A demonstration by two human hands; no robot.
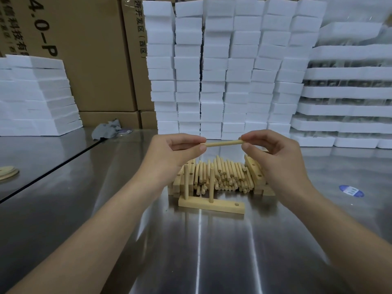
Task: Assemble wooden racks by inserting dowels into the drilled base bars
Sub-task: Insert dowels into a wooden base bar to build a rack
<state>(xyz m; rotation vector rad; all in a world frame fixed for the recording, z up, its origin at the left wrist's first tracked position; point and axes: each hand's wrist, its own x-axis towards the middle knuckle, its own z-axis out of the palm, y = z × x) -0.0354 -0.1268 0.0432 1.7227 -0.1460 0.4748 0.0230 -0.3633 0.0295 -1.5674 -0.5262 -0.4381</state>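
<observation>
A pale wooden dowel [223, 143] is held level above the table, my left hand [176, 152] pinching its left end and my right hand [273, 154] pinching its right end. Below them a drilled base bar [224, 206] lies on the steel table with two dowels [211, 185] standing upright in its left and middle holes; its right hole is open. Behind the bar lies a pile of loose dowels [224, 177], flanked by stacked base bars on the left [177, 183] and on the right [255, 172].
Tall stacks of white foam blocks [229, 66] line the back of the steel table [201, 251], with more foam at left and right. Cardboard boxes [89, 54] stand behind. A grey rag [107, 129], round wooden discs [7, 171] and a blue sticker [351, 190] lie about.
</observation>
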